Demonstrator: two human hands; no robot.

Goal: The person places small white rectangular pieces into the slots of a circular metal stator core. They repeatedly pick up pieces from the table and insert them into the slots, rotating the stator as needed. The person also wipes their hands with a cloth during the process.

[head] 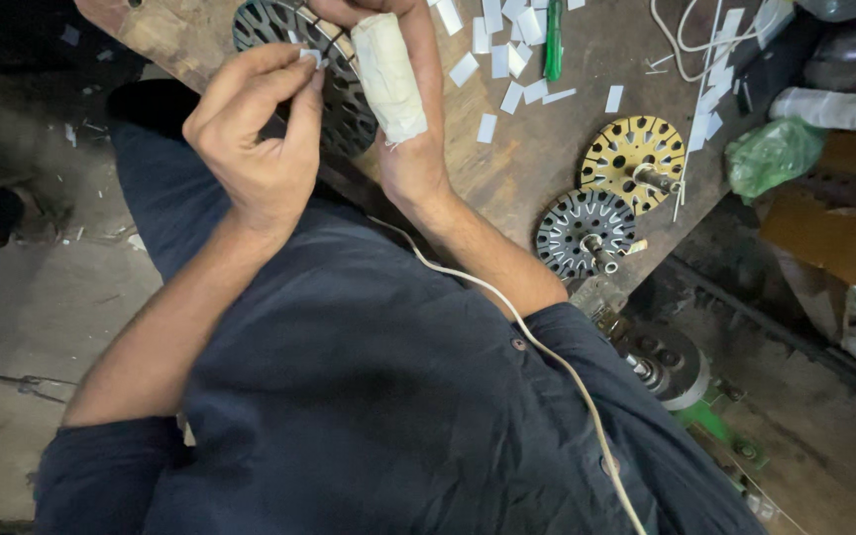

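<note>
Dark blue shirt (378, 396) fills foreground. Left hand (255, 149) pinches small white paper strip (310, 56) at dark slotted metal stator disc (334, 84). Right hand (403, 99), thumb bandaged, grips disc over worn wooden bench (547, 159).

Worn wooden workbench (547, 168), dusty concrete floor (52, 297) (littered), dim light

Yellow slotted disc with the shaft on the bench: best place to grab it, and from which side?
Likely by the metal shaft that sticks up from the middle of the yellow disc, coming from above. The disc lies flat on the wooden bench, so its thin edge gives little to pinch. The grey disc sits close on one side and white paper strips lie on another, which crowds a sideways approach.
</note>
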